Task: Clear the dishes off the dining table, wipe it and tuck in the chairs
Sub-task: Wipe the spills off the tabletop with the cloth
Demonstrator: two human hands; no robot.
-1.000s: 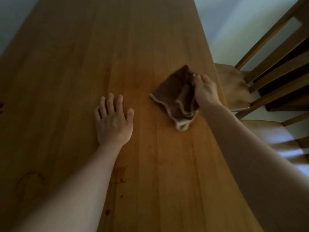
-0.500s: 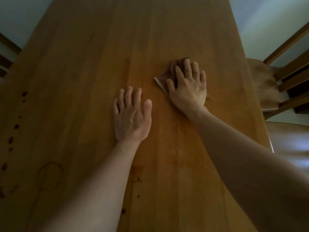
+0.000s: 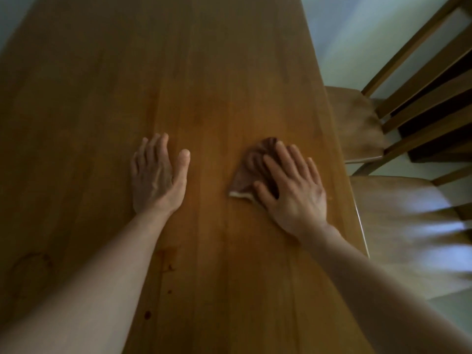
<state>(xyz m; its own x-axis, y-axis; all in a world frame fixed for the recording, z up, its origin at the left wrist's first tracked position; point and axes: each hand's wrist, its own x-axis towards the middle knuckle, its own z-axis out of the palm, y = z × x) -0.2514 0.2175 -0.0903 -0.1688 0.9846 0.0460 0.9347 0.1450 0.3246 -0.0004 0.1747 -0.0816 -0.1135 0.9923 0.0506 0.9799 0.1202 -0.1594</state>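
Pressing flat on the brown cloth (image 3: 251, 169), the right hand (image 3: 293, 190) is being held open, with straight fingers spread over it and nothing being gripped. The cloth is lying on the wooden table (image 3: 217, 72), near the right edge, and is partly covered by this hand. The left hand (image 3: 158, 180) is also being kept open, laid flat on the bare wood well to the left of the cloth, probably as a support. The step in hand is judged to be the wiping. To do it well, even pressure should be kept on the cloth, and it should be led in long overlapping strokes toward the dark spots (image 3: 167, 267) and the ring mark (image 3: 29, 270) nearer to the person. A chair (image 3: 408, 226) and a second chair (image 3: 357, 123) are standing beside the right edge, seemingly not yet tucked in. No dish or other container can be made out in this view, so nothing is being said of contents.
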